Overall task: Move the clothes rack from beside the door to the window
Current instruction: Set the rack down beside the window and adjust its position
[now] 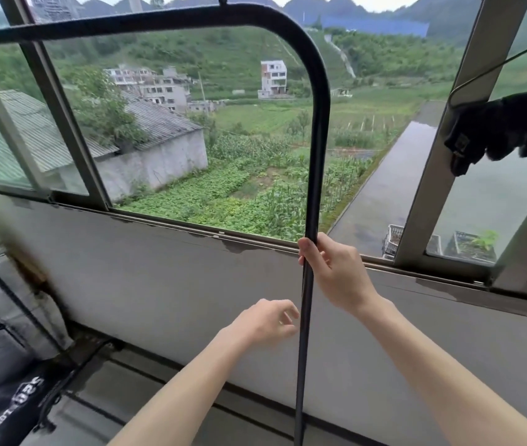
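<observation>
The clothes rack (318, 130) is a black metal tube frame with a rounded upper corner. It stands directly in front of the open window (435, 175). My right hand (329, 268) is closed around its right upright at sill height. My left hand (271, 318) hovers just left of the same upright, fingers loosely apart, not touching it. The rack's top bar runs left across the view, and its foot is out of sight below.
A dark garment (509, 127) on a wire hanger hangs at the right, against the window frame. Black bags or cases (8, 397) lie on the floor at lower left. A low grey wall (159, 268) runs under the sill.
</observation>
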`<move>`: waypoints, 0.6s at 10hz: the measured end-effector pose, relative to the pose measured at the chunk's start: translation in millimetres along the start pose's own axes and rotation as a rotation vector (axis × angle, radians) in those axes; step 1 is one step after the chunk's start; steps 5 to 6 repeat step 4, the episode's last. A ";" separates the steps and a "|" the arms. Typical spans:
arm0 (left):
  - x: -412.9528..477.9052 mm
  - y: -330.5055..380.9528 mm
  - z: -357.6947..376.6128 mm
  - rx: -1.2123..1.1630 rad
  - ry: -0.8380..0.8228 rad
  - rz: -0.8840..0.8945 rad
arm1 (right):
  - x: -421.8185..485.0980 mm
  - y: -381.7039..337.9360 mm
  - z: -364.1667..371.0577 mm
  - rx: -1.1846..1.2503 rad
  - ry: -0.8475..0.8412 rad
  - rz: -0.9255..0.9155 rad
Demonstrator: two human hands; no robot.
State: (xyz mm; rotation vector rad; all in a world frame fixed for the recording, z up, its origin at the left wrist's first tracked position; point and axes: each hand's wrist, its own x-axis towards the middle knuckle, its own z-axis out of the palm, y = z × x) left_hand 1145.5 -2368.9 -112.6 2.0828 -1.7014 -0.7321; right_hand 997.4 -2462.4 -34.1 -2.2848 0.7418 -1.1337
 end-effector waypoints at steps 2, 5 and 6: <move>-17.3 39.6 -103.6 -0.267 0.519 0.101 | 3.0 3.0 -4.7 -0.043 -0.034 -0.029; -22.6 127.7 -134.8 -0.320 0.700 0.452 | 11.8 -11.3 -30.1 -0.126 -0.281 0.013; -22.6 127.7 -134.8 -0.320 0.700 0.452 | 11.8 -11.3 -30.1 -0.126 -0.281 0.013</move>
